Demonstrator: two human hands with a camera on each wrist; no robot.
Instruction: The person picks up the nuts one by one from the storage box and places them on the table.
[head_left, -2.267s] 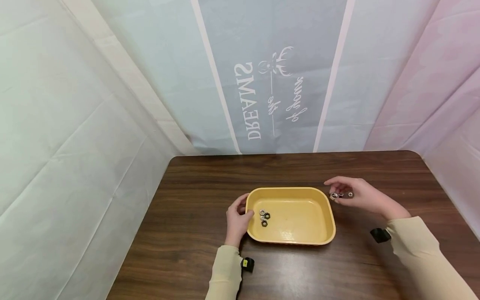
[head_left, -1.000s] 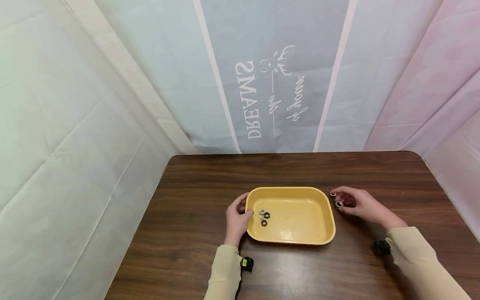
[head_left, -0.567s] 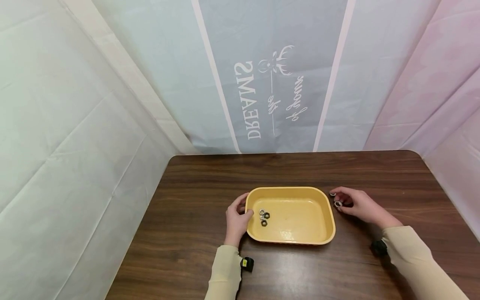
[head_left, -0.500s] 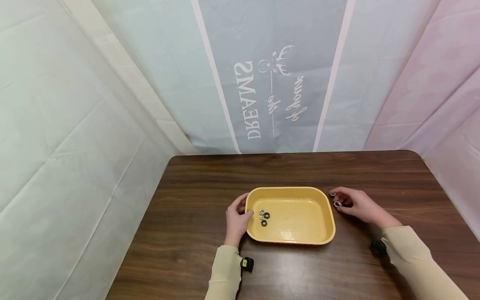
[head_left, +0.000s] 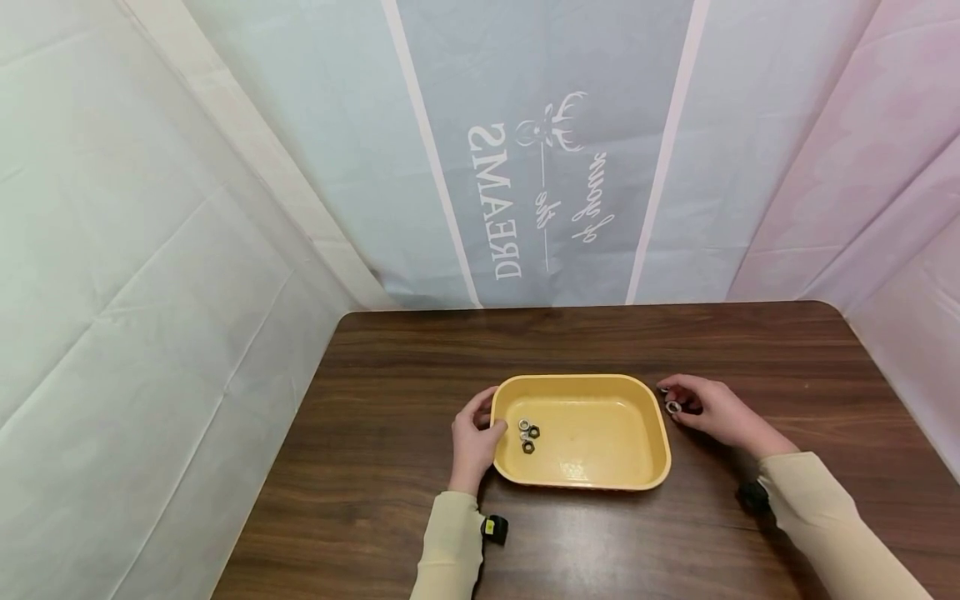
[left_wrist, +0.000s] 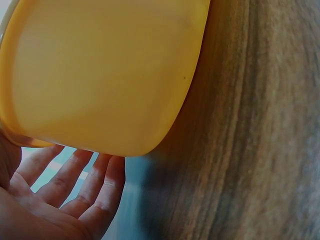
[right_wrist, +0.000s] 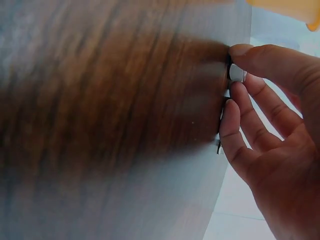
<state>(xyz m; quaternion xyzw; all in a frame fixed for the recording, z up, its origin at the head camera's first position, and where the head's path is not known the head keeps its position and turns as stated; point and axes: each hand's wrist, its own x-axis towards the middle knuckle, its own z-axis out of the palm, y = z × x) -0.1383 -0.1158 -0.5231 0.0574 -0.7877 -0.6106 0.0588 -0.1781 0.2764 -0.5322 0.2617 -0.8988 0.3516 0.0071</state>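
Note:
My left hand (head_left: 476, 442) grips the left end of a yellow rectangular dish (head_left: 585, 482), thumb over the rim and fingers against the outer wall. In the left wrist view those fingers (left_wrist: 102, 192) bear on the wall. Inside, at the left, lie several small nuts (head_left: 528, 447), some silver, some dark. Just off the dish's right end, my right hand (head_left: 712, 408) is low at the table with curled fingers. A silver nut (head_left: 672, 407) sits between its thumb and fingers, also in the right wrist view, as a nut (right_wrist: 236, 73). Another small metal piece (head_left: 663, 389) shows by the index fingertip.
The dish stands on a dark wood-grain table (head_left: 420, 350). A pale printed cloth (head_left: 555, 192) hangs behind the table's far edge, and a white sheet (head_left: 187, 333) closes off the left side.
Since the earliest frame my right hand has come down to the table beside the dish. Over the last second it has slid slightly left, with the nuts. My left hand has stayed put.

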